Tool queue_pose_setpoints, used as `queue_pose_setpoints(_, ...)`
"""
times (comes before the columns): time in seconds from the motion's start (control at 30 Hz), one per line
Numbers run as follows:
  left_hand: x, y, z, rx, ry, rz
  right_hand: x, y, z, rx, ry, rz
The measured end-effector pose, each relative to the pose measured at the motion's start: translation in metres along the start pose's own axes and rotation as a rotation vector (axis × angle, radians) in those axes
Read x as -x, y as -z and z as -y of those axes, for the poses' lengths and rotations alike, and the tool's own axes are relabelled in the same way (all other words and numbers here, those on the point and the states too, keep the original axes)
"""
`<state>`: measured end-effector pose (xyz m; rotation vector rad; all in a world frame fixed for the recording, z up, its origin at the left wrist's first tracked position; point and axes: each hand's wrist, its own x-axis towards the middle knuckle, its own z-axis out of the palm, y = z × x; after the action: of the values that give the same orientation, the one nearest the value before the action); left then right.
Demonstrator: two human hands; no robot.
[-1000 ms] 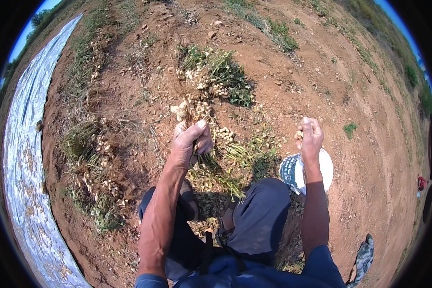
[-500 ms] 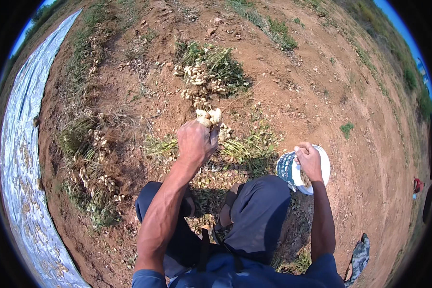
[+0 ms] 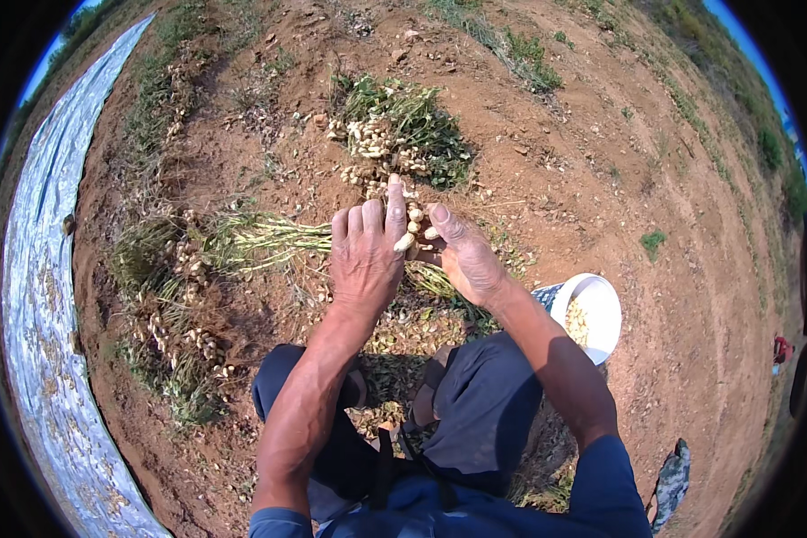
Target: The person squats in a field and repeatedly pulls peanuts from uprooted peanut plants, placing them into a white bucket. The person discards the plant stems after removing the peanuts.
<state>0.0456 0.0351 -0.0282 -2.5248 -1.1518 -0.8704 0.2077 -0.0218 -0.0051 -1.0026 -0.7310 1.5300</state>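
My left hand point(image 3: 366, 255) is closed round a pulled peanut plant, its index finger stretched forward along the roots. The plant's green stems point(image 3: 273, 244) stick out to the left of that hand. Between my hands shows a cluster of pale peanuts point(image 3: 415, 224) still in their shells. Beside it, my right hand point(image 3: 471, 257) cups these peanuts, thumb above and fingers partly hidden beneath. A white bucket point(image 3: 607, 309) with peanuts inside stands by my right knee, below the right forearm.
A heap of peanut plants point(image 3: 412, 130) lies ahead on the reddish soil. More uprooted plants point(image 3: 175, 332) lie at the left. Beyond them runs a long silvery sheet point(image 3: 49, 314) strewn with small pieces. Patterned cloth point(image 3: 671, 484) lies at the lower right.
My right hand has moved left from above the bucket to the peanuts at my left hand. The plant has turned, its stems now showing farther out to the left.
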Motion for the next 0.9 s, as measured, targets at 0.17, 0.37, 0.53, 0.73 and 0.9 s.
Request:
queue_pose_setpoints(0.17,-0.002,-0.003,-0.004,-0.05,-0.008,-0.042,-0.006,0.004,-0.012,-0.077,0.019,-0.058)
queue_pose_setpoints(0.37,0.001,-0.004,-0.009,-0.011,-0.008,0.052,-0.016,-0.008,-0.023,0.033,0.101,-0.24)
queue_pose_setpoints(0.53,0.003,-0.005,-0.011,0.091,0.044,0.101,-0.02,0.002,-0.025,0.029,0.076,-0.179)
queue_pose_setpoints(0.73,0.003,-0.011,-0.008,0.379,0.225,0.28,-0.023,0.008,-0.029,0.112,0.19,-0.18)
queue_pose_setpoints(0.9,-0.004,-0.012,0.0,0.671,0.369,0.314,-0.018,0.003,-0.02,0.146,0.149,-0.195)
